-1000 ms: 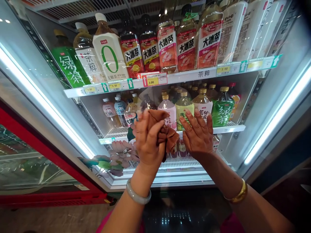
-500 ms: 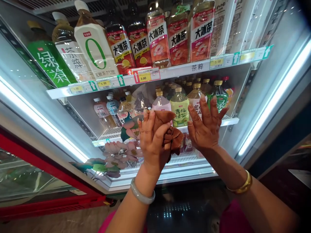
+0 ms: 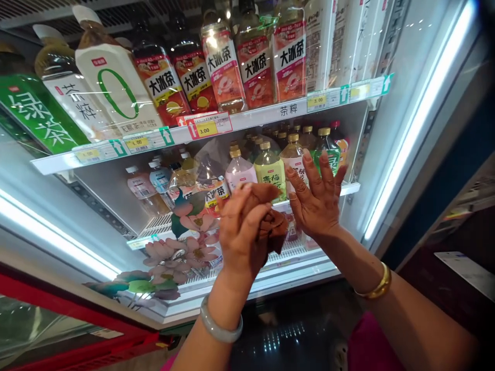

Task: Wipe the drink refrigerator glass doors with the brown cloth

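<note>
My left hand [image 3: 242,234], with a pale bangle at the wrist, is closed on a crumpled brown cloth [image 3: 276,226]. The cloth bunches between its fingers and hangs to the right of them. To the right, my right hand [image 3: 319,201] has its fingers spread, palm toward the glass door of a drinks cooler, holding nothing. A gold bracelet [image 3: 381,283] circles that wrist. Whether the fingertips touch the glass I cannot tell. Behind the hands stand a yellow-green bottle [image 3: 270,170] and a pink-labelled bottle [image 3: 238,167].
Large tea bottles [image 3: 226,67] line the upper shelf [image 3: 259,117], which carries price tags. Pink flower decals [image 3: 181,255] mark the lower left of the glass. Bright light strips [image 3: 417,123] run down both sides. A red frame [image 3: 131,345] lies at the lower left.
The cooler and its bottles have shifted left in view. My left hand has its fingers bent more over the cloth. My right hand stays spread and sits slightly further left in view.
</note>
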`<state>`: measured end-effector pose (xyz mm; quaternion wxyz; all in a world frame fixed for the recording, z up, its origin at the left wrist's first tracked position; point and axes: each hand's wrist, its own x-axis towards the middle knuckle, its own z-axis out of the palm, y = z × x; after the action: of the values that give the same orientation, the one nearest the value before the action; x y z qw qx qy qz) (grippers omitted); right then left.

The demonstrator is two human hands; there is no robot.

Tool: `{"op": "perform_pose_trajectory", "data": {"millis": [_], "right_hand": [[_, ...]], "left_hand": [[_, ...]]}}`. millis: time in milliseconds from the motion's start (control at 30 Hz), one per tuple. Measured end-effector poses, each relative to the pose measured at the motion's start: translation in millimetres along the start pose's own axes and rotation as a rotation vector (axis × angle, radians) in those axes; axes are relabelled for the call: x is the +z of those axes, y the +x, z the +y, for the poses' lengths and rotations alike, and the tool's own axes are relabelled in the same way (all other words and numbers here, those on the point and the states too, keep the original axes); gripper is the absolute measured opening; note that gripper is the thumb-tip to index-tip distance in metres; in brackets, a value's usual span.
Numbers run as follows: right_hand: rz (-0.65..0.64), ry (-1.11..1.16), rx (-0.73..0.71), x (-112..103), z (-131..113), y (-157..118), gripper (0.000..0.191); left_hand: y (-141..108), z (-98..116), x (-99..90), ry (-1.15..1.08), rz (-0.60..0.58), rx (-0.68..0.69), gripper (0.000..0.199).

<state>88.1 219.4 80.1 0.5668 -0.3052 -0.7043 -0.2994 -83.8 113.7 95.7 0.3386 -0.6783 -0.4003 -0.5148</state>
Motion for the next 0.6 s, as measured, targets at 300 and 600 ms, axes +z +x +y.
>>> {"op": "perform_pose_trajectory", "data": {"millis": [300,600], "right_hand": [[-0.043,-0.035,0.013,-3,2,0,0.073],[-0.037,-0.003,-0.003,-4,8,-3,0.071]], "left_hand": [[7,-4,-6.5,-0.023,-0.019,-0.002,0.035],[-18,11,21.2,-0.038,-0.151,0.164,0.022]]}}
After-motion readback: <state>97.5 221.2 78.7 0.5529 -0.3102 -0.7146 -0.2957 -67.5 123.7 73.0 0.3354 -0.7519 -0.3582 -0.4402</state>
